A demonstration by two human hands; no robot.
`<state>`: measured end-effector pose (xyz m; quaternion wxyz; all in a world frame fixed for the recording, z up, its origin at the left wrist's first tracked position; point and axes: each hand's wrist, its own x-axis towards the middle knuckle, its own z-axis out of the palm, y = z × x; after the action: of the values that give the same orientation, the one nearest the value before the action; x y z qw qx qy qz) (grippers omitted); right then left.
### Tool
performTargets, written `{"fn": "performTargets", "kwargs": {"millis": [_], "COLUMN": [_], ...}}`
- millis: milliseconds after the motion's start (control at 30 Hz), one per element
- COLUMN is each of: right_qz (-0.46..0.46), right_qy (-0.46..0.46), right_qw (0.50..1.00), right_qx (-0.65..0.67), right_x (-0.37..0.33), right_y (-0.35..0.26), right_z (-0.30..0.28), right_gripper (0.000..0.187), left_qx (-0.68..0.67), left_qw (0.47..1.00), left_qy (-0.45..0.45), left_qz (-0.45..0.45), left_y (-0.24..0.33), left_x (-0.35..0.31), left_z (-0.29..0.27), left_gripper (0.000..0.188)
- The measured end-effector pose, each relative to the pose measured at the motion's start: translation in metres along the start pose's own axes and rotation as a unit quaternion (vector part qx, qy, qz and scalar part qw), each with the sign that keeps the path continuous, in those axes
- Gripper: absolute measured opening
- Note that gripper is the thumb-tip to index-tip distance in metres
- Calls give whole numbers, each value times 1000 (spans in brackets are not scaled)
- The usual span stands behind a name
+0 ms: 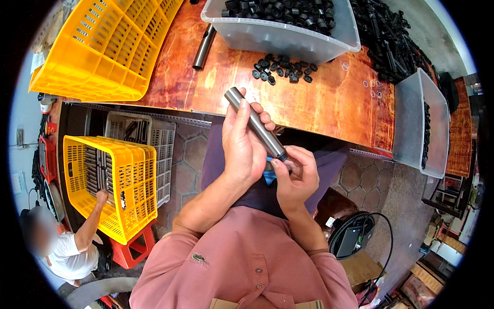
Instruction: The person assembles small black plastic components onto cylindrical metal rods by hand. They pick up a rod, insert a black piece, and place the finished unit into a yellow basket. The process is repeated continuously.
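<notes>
Left hand (242, 152): palm turned up, wrapped around smooth grey metal tube (257, 123), thumb laid along near side, fingers curled over far side. Right hand (300, 177): thumb and forefinger pinching at black end fitting (281, 156) on lower end of same tube. Tube: at centre of view, slanted from 11 o'clock to 5 o'clock, held near edge of glossy reddish-brown wooden table (319, 108). Forearms: bare, left from 7 o'clock, right from 5. Containers, clockwise: translucent plastic tub (280, 40) between 12 and 1, filled with short black cylindrical pieces (293, 14); just before it, loose pile of small black oval caps (285, 69); second translucent tub (407, 121) near 3, holding black parts (426, 134); yellow slotted plastic crate (135, 198) between 8 and 9, on red plastic stool (138, 247), holding stacked metal tubes (95, 167), with co-worker's hand (102, 196) at them; pale plastic crate (165, 154) at 9, with dark pieces inside; larger yellow crate (110, 54) at 10, tilted, contents not visible.
</notes>
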<state>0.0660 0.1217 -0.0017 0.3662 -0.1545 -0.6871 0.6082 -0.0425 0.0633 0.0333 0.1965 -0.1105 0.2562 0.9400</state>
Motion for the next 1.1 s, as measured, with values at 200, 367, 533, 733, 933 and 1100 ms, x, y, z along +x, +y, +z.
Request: {"fn": "performTargets", "kwargs": {"millis": [200,367,533,733,933,1100], "right_qz": [-103,-131,-150,-186,-220,-241], "right_qy": [5,-2,-4,-12,-24,-39], "right_qw": [986,977,972,956,938,930], "right_qx": [-132,-168,-183,-228,-267,-274], "right_x": [3,3,4,4,3,2], "right_y": [-5,-4,-6,-8,-7,-3], "right_z": [-2,-6,-7,-6,-4,-5], "right_gripper": [31,31,30,29,28,27], "left_qx": [11,11,21,25,21,22], "left_qw": [1000,1000,999,999,1000,1000], "left_qy": [-1,-12,-20,-19,-16,-7], "left_qz": [13,20,19,12,8,6], "left_y": [3,4,2,1,2,0], "left_x": [1,0,0,-1,-1,-2], "left_z": [-3,-1,0,-3,-4,-6], "left_gripper": [34,35,39,43,42,41]}}
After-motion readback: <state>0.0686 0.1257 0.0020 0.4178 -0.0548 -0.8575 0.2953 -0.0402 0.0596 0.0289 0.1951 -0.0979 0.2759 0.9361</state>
